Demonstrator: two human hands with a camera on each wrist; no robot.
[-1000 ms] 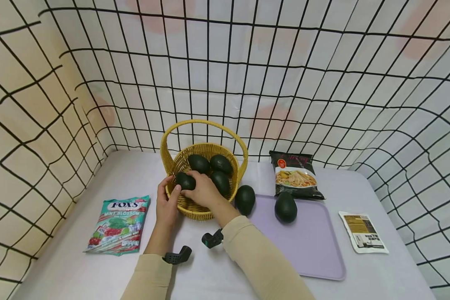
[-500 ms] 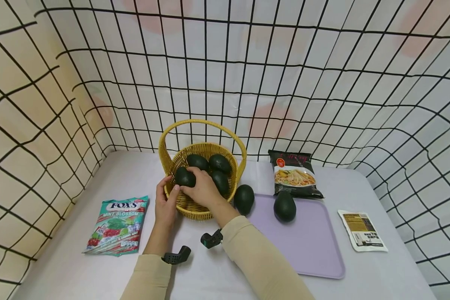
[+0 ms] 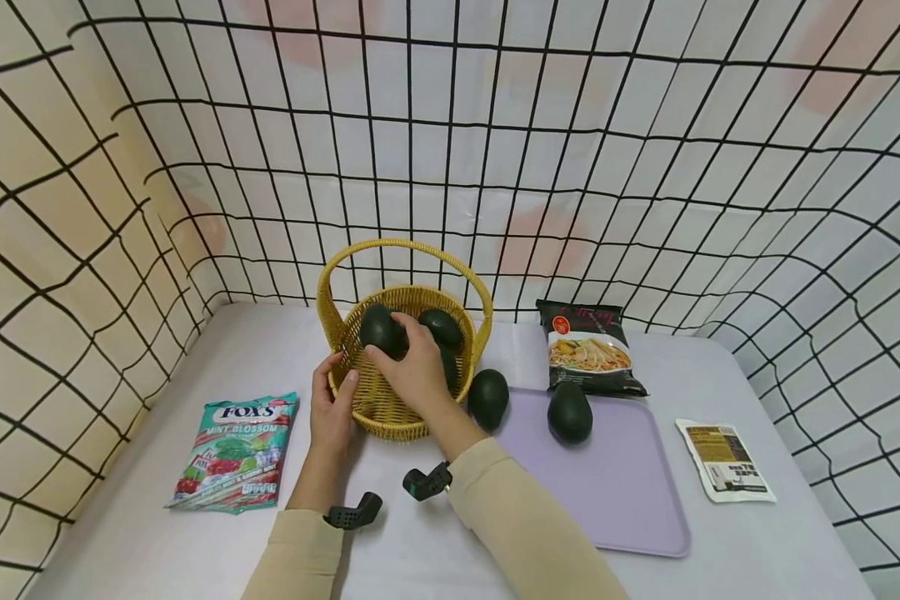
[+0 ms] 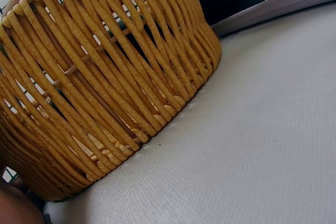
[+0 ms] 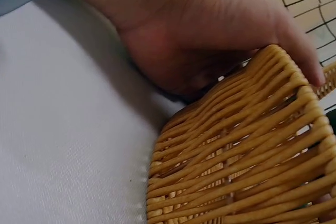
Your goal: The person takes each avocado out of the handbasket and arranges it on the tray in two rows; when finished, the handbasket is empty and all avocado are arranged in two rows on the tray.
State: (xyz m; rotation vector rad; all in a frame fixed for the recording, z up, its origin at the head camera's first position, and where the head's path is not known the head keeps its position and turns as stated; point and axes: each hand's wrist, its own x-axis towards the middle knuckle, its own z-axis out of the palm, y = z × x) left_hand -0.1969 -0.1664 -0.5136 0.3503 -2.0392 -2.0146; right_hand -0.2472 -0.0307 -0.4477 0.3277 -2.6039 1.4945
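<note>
While the left hand [image 3: 333, 414] curls its fingers and thumb round the near rim of the basket [image 3: 378, 412], seemingly to steady it on the table [image 3: 157, 533], the right hand [image 3: 418, 372] reaches in over that rim and grips an avocado [image 3: 381, 330] lifted above the weave, thumb below it and fingers [image 3: 412, 327] over its top. Just past those fingers two more avocados lie in the basket; one [image 3: 441, 327] shows clearly, the other is mostly behind the right hand. Right of the right wrist another avocado [image 3: 489, 398] sits at the edge of a lilac tray [image 3: 615, 492], and a further one [image 3: 570, 412] rests on the tray, likely set there from the basket. Left of the left hand lies a candy bag [image 3: 234, 452]; beyond the tray lean a noodle packet [image 3: 589, 350] and a small sachet [image 3: 726, 462]. From the wrist cameras only wicker, table and the left hand's back [image 5: 210, 30] are plain; the held fruit is out of view there.
</note>
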